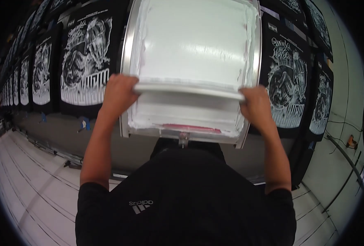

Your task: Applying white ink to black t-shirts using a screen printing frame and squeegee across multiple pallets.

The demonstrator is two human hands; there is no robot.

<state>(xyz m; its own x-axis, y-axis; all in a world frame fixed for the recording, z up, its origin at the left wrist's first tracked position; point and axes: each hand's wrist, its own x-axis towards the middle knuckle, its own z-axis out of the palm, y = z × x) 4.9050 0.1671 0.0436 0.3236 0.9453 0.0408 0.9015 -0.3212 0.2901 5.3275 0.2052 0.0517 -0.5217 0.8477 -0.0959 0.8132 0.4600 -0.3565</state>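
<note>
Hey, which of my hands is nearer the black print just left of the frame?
Left. Your left hand grips the left end of the bar, beside the lower right of the black print; your right hand grips the other end, across the frame.

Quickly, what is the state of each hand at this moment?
Left hand: closed, holding the left end of the long pale-grey squeegee bar.
Right hand: closed, holding the right end of the same bar.
</note>
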